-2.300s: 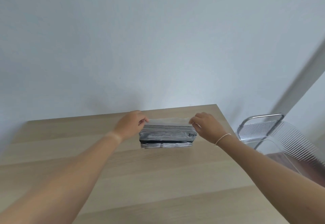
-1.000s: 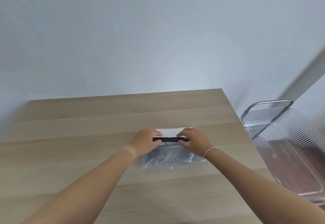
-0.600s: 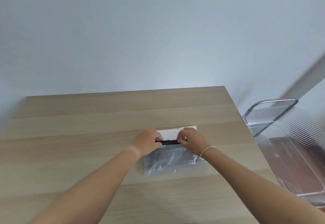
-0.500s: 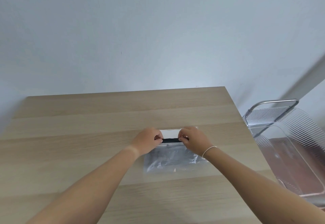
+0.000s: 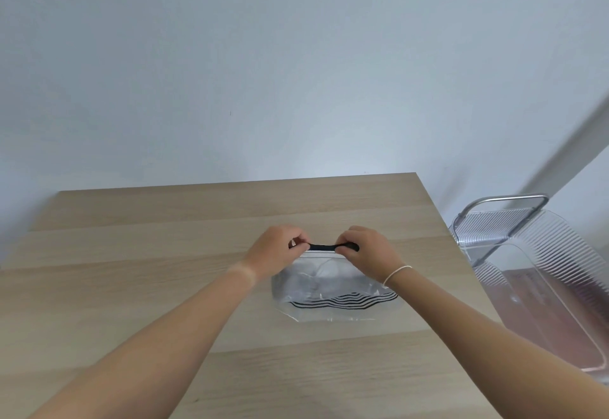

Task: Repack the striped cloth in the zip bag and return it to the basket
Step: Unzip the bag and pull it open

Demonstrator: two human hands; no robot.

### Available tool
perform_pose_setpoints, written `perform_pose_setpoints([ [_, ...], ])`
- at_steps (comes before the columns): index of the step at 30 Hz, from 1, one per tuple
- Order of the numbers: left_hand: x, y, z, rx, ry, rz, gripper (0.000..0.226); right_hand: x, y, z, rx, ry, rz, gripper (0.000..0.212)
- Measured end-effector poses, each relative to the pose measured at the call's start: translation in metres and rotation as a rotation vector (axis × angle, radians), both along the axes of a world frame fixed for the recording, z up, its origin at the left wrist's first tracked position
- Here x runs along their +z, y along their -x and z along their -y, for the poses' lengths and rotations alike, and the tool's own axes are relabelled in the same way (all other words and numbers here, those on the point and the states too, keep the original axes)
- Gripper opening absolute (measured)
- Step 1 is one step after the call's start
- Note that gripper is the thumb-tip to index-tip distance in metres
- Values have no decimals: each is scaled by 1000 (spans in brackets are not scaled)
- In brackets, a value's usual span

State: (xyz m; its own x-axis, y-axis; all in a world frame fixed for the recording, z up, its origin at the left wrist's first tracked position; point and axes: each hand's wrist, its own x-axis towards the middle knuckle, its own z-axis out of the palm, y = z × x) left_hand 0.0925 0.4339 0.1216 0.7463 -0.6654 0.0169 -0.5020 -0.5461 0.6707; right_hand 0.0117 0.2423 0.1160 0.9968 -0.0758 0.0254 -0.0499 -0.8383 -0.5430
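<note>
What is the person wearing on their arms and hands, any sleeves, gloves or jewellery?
Both forearms are bare, with no sleeves in view and no gloves. The right hand has a thin white band around its wrist. The left hand wears nothing.

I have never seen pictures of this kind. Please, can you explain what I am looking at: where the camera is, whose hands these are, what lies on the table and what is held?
There is no machine here. A person wears a camera on the head, so you look forward and down at that person's own bare arms. The left hand and the right hand both pinch the dark top strip of a clear zip bag. The bag lies on a wooden table, and a striped cloth shows through it. To the right, beside the table, stands a clear basket with a metal handle. Behind is a plain wall.
</note>
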Motion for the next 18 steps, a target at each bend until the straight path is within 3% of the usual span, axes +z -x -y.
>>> perform_pose_setpoints([
  [5,6,-1,-5,-20,-22,-168,14,4,6,9,-77,-6,60,12],
  [11,13,3,-5,-68,-51,-172,12,5,9,10,-100,18,67,14],
  [14,15,5,-4,-4,-61,-54,11,6,10,10,-100,42,57,16],
  [18,16,13,3,129,-97,313,15,7,11,7,-141,33,73,15],
])
